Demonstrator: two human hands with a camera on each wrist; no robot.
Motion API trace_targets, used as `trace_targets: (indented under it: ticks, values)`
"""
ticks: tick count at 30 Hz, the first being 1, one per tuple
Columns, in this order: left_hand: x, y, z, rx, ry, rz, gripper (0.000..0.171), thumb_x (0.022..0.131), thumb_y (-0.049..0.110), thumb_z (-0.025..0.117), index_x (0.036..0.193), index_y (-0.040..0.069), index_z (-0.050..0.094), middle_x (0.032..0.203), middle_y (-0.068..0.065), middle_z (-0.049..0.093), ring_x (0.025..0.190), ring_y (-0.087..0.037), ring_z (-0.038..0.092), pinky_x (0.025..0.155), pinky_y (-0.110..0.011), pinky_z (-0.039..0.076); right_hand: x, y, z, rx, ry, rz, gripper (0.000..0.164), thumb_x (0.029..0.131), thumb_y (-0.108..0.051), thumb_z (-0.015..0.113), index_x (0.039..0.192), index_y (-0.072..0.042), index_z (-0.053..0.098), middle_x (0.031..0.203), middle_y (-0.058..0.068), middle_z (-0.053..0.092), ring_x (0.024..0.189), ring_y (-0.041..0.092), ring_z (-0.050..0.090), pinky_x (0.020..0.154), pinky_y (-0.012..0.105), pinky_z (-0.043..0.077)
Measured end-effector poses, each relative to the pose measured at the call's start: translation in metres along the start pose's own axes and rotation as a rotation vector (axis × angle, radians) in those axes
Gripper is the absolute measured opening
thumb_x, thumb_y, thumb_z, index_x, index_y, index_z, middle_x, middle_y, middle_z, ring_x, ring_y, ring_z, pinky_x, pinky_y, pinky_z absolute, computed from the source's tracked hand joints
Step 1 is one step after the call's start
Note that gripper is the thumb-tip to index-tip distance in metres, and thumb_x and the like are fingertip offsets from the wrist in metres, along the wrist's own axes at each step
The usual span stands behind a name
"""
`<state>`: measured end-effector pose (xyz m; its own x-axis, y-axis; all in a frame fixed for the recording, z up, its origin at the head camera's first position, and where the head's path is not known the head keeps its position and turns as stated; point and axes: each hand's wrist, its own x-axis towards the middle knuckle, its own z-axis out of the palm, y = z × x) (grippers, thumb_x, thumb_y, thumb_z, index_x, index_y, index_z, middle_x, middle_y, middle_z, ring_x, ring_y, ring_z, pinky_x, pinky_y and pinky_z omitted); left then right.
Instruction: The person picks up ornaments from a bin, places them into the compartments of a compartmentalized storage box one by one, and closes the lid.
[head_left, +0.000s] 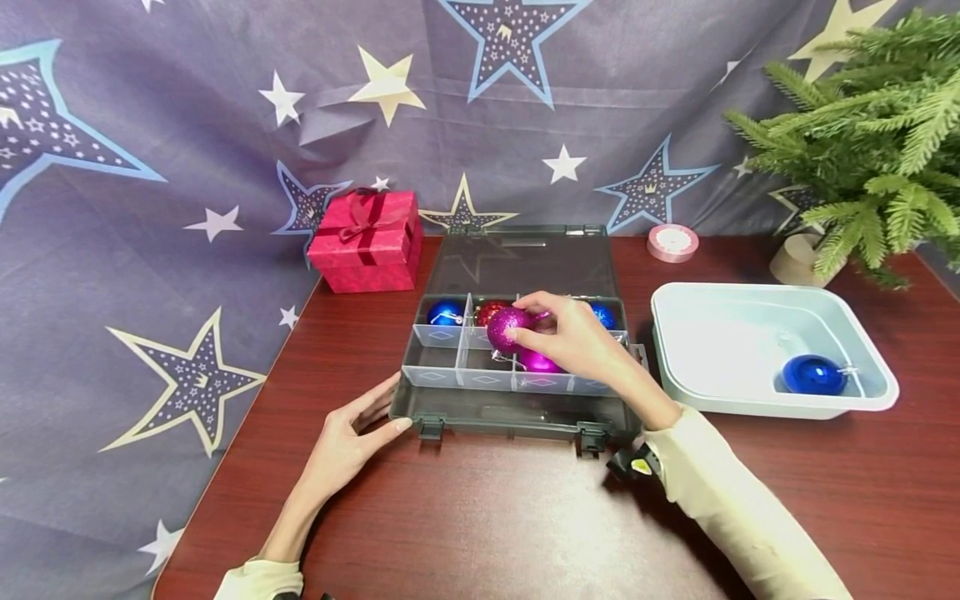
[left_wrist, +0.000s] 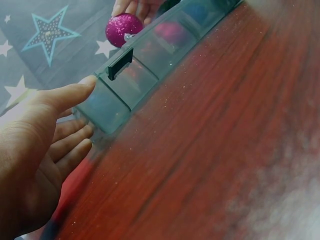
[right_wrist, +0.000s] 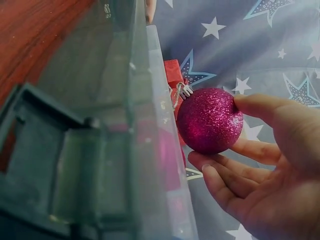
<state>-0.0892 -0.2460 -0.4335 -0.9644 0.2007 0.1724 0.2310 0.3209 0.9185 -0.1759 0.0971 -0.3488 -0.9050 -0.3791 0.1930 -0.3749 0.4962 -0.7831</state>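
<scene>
A glittery magenta Christmas bauble (right_wrist: 210, 121) is pinched between the thumb and fingers of my right hand (head_left: 566, 333). It hangs over a clear compartment box (head_left: 487, 379) whose dark lid lies open behind. My left hand (head_left: 348, 437) holds the box by its front left corner, the thumb (left_wrist: 75, 95) at the front edge and the fingers along the side. Inside the compartments sit a blue bauble (head_left: 445, 313), a red bauble (head_left: 491, 312), a shiny magenta bauble (head_left: 538, 361) and another blue bauble (head_left: 603, 316). My right hand hides part of the box.
To the right stands a pale plastic tub (head_left: 712, 392) with a shiny blue bauble (head_left: 813, 375) in it. Behind are a pink ribbon roll (head_left: 672, 242) and an artificial fir tree (head_left: 870, 142). A red gift box (head_left: 367, 242) is at the back left, before a star-patterned cloth.
</scene>
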Motion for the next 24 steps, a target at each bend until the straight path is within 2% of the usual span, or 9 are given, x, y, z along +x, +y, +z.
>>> trace_targets:
  ticks: [8, 12, 24]
  values:
    - [0.0, -0.001, 0.0, -0.007, -0.004, -0.001, 0.062, 0.093, 0.011, 0.081, 0.15, 0.018, 0.058, 0.14, -0.007, 0.064, 0.125, -0.025, 0.063, 0.1, -0.021, 0.05, 0.0, 0.003, 0.002, 0.048, -0.025, 0.016, 0.043, 0.095, -0.025, 0.078, 0.129, -0.001, 0.067, 0.117, 0.013, 0.072, 0.099, 0.025, 0.072, 0.087, 0.04, 0.06]
    - [0.001, -0.001, 0.001, -0.012, -0.005, 0.001, 0.062, 0.093, 0.011, 0.08, 0.15, 0.018, 0.058, 0.14, -0.007, 0.063, 0.125, -0.024, 0.063, 0.101, -0.021, 0.05, -0.002, 0.005, 0.0, 0.036, -0.025, 0.008, 0.039, 0.095, -0.024, 0.078, 0.126, -0.001, 0.069, 0.115, 0.012, 0.073, 0.098, 0.023, 0.072, 0.086, 0.039, 0.06]
    - [0.001, 0.0, 0.0, -0.014, -0.005, 0.009, 0.061, 0.093, 0.01, 0.08, 0.149, 0.018, 0.058, 0.142, -0.006, 0.063, 0.126, -0.023, 0.063, 0.101, -0.022, 0.05, -0.015, 0.01, -0.02, 0.006, 0.029, -0.032, 0.034, 0.095, -0.022, 0.078, 0.122, -0.003, 0.071, 0.113, 0.011, 0.074, 0.099, 0.023, 0.071, 0.089, 0.043, 0.058]
